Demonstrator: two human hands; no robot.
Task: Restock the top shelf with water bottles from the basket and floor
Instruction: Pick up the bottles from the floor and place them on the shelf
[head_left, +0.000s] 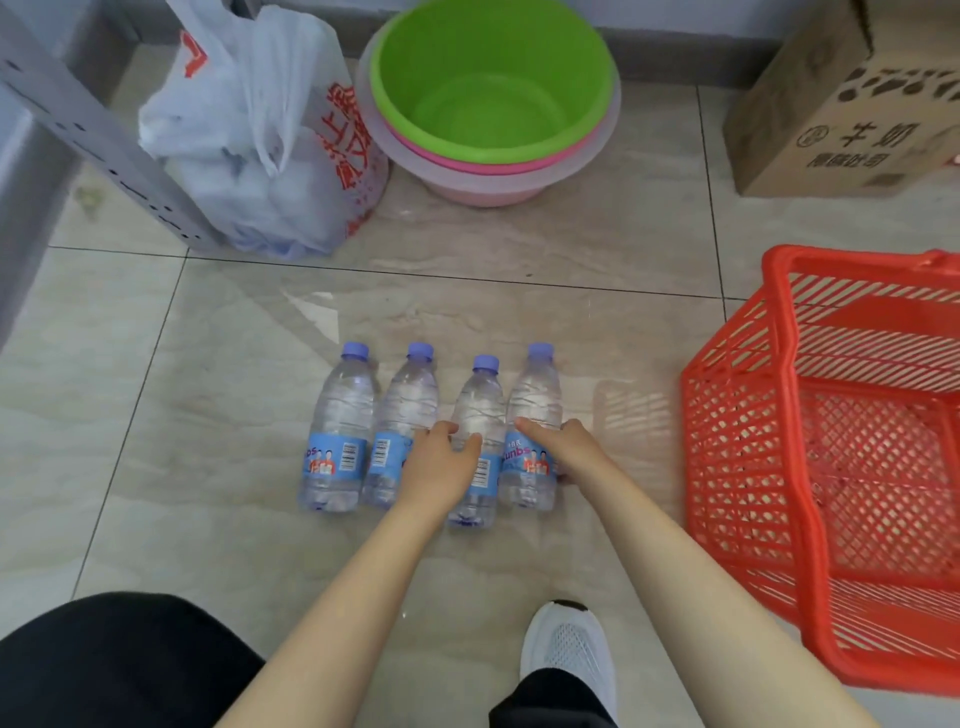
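Observation:
Several clear water bottles with purple caps and blue labels lie side by side on the tiled floor, caps pointing away from me. My left hand (441, 462) rests over the third bottle from the left (480, 400), fingers curled around its middle. The rightmost bottle (535, 395) has my right hand (566, 449) closed around its label, thumb on top. The two left bottles (343, 405) (410, 395) are untouched. All of them still lie on the floor. A red plastic basket (779, 415) stands at the right and looks empty.
A grey metal shelf post (88, 140) slants at the upper left, with a full white plastic bag (260, 145) beside it. Stacked green and pink basins (493, 104) sit at the back. A cardboard box (852, 119) is at the upper right. My shoe (571, 649) is below.

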